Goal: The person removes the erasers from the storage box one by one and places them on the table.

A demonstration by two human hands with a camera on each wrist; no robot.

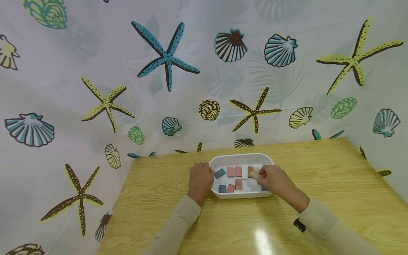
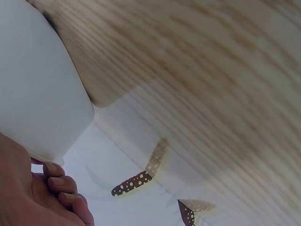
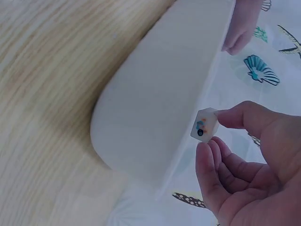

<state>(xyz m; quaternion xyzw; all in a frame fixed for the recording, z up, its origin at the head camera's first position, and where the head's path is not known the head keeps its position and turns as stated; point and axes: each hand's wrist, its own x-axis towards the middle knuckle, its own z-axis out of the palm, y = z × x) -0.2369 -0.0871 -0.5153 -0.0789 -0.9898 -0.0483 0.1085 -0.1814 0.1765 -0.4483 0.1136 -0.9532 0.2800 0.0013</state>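
A white oval plastic tray (image 1: 242, 195) stands on the table with small blocks in it. My left hand (image 1: 200, 180) grips the tray's left end, its fingers curled at the rim in the left wrist view. With thumb and fingertips, my right hand (image 1: 278, 181) pinches a small whitish block (image 3: 205, 125) above the tray's right part. The end of that block carries a coloured print with a black dot. Inside the tray lie a tilted blue block (image 1: 220, 173), several pink blocks (image 1: 230, 172), a white block (image 1: 244, 172) and an orange one (image 1: 250, 170). The right hand partly hides the tray's right end.
The wood-grain table (image 1: 159, 184) extends on both sides of the tray. Behind it hangs a white curtain (image 1: 191, 81) printed with starfish and shells, close to the table's far edge. A black clip-like piece (image 1: 299, 225) sits by the right sleeve.
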